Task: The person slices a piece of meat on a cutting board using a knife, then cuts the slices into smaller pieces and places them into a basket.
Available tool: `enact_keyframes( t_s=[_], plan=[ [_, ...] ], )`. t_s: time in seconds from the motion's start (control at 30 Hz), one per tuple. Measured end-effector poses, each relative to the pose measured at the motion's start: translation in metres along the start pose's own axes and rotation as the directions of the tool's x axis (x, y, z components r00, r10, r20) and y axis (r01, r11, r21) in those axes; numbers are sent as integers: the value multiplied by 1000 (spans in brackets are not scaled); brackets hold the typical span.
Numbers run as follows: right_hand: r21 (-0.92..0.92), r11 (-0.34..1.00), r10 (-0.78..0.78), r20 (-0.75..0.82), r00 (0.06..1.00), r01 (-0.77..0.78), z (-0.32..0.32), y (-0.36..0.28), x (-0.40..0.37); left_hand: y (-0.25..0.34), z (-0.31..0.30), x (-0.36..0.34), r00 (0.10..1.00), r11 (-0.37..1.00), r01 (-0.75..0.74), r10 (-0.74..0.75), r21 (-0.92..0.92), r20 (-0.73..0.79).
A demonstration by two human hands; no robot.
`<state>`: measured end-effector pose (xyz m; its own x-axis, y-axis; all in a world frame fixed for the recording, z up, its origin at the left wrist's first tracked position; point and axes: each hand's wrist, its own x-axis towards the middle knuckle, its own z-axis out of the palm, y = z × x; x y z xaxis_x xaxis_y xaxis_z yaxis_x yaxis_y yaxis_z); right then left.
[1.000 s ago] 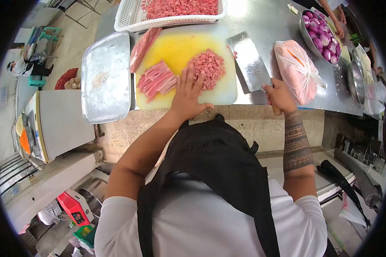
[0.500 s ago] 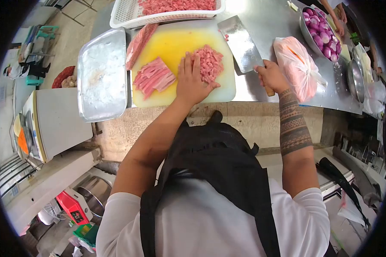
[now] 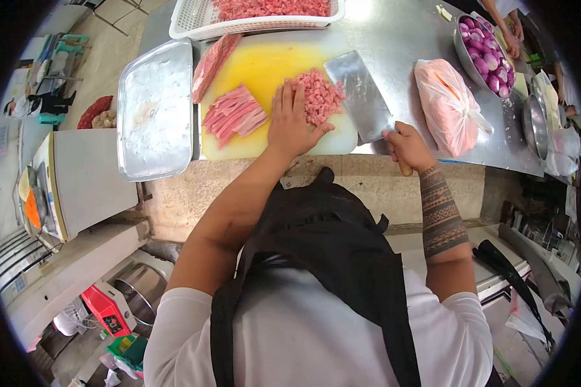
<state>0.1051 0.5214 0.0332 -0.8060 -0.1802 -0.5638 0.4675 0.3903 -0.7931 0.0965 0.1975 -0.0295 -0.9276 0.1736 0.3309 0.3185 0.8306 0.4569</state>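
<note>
My left hand [image 3: 292, 122] lies with fingers spread on the yellow-and-white cutting board [image 3: 265, 58], against the left side of a pile of diced meat [image 3: 319, 97]. In my right hand [image 3: 408, 147] is the handle of a wide cleaver [image 3: 360, 93]. Its flat blade lies over the board's right edge, with its far left corner beside the diced meat. Left of my left hand are meat strips [image 3: 234, 115]. A longer uncut piece of meat [image 3: 214, 68] rests at the board's upper left edge.
Left of the board is a metal tray [image 3: 155, 109]. Behind it stands a white basket [image 3: 258, 26] of diced meat. On the right are a plastic bag [image 3: 447, 106], a bowl of purple onions [image 3: 486, 55] and a metal bowl [image 3: 534, 122]. Another person's hands [image 3: 513, 39] show at the upper right.
The cleaver has moved left and toward me, its blade now over the board's edge by the diced meat. My right hand has lowered slightly; my left hand has barely moved.
</note>
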Motion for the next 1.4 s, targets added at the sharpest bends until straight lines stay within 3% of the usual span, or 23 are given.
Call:
enact_keyframes(
  t_s=[0.1,0.23,0.43,0.5,0.57,0.77,0.87,1.0,1.07,1.17,1.27,1.37,1.4],
  plan=[
    [45,998,-32,-111,993,38,-4,8,11,5,-5,1,1000,1000,-1,2,-11,8],
    [-79,996,-61,-121,991,52,7,-15,13,14,-3,4,1000,999,6,-7,43,5],
    [-146,988,-63,-37,997,56,73,-26,20,20,3,8,998,997,-3,8,79,-65],
    [-246,956,-187,-94,978,159,101,3,31,19,3,7,997,998,6,0,70,-79],
    [-244,953,-215,-115,970,183,121,7,30,18,5,8,996,1000,25,-25,2,-91],
    [-107,984,-150,-106,983,139,171,-3,15,7,7,11,983,982,17,-51,-189,-179],
    [80,992,-88,-75,993,94,174,-28,-8,8,0,9,986,986,-3,-24,-168,-162],
    [132,985,-97,-104,990,111,170,-44,-17,16,-20,23,974,975,-50,1,-216,-225],
    [134,983,-114,-115,987,129,162,-67,-18,24,-41,44,964,975,-79,21,-208,-265],
    [-56,940,-342,-129,931,337,136,-129,3,16,-67,109,933,968,-140,58,-210,-355],
    [-41,956,-295,-85,952,292,101,-190,54,-13,-72,202,847,981,-177,109,-84,-521],
    [21,940,-339,-14,941,339,73,-192,73,-40,-80,275,870,989,-141,143,41,-471],
    [26,941,-339,11,941,339,71,-173,67,-58,-76,296,904,983,-176,184,57,-386]
  ],
)
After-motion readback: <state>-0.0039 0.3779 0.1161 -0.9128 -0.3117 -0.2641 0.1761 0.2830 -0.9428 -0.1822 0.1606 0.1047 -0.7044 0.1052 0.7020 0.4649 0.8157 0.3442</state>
